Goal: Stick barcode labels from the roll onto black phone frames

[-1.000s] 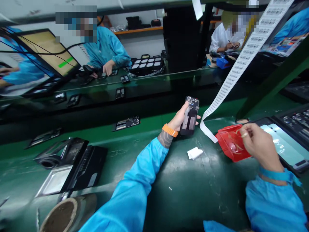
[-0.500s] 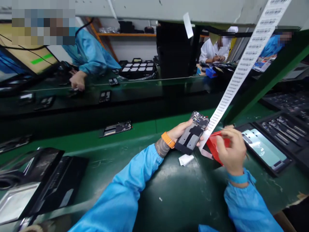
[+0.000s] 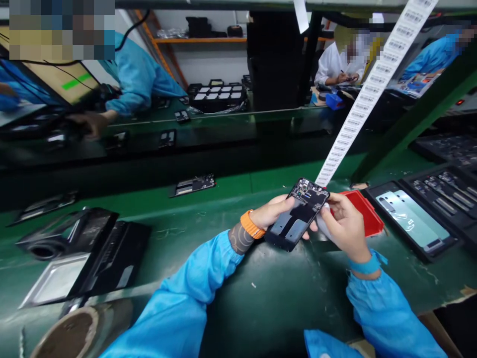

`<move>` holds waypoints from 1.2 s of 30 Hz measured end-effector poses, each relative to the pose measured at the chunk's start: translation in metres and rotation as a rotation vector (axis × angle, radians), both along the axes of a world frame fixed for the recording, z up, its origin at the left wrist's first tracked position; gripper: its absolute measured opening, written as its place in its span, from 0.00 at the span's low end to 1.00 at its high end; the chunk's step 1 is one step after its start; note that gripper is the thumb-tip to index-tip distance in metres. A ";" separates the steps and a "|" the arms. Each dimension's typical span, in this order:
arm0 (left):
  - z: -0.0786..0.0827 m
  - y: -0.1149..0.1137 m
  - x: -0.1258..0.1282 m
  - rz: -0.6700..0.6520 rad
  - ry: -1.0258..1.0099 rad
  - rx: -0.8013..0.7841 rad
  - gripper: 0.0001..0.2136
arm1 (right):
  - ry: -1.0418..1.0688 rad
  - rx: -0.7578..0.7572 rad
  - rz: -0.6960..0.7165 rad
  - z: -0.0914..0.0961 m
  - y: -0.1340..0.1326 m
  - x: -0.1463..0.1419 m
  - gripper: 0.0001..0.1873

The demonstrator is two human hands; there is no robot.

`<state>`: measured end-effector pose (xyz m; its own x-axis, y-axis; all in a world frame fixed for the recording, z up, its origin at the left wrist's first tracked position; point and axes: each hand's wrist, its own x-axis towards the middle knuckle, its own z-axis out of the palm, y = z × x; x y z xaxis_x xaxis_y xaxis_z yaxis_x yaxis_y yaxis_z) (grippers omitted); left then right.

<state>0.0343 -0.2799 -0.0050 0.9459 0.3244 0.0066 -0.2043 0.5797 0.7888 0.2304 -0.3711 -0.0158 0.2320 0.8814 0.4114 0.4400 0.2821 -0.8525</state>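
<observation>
An opened smartphone (image 3: 288,226), its circuit board and inner parts exposed, lies tilted in my left hand (image 3: 274,211); the thumb presses over its left edge and fingertips show at the right edge. My right hand (image 3: 346,223) is closed at the phone's upper right side, its fingers pinched together. Whatever they grip is partly hidden. A blurred whitish piece (image 3: 325,224) shows beneath these fingers. From above, a long white strip of barcode labels (image 3: 357,114) runs down behind the phone's top edge. Beyond my right hand lies a red tray (image 3: 367,214).
On the right, a black tray holds a pale green phone cover (image 3: 412,219), beside several boards in a black tray (image 3: 443,194). Another opened phone (image 3: 196,185) lies at the far side. Black fixture (image 3: 108,258) and cardboard tube (image 3: 67,335) stand left. A green post (image 3: 406,117) slants at right.
My right hand has moved left from over the red tray to the phone's edge, fingers closing. The crumpled white piece below the phone no longer shows there. The view has shifted slightly.
</observation>
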 end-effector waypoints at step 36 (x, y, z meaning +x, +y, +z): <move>-0.012 -0.006 0.029 0.531 -0.110 -0.511 0.23 | 0.614 -0.553 0.337 0.013 -0.027 -0.088 0.16</move>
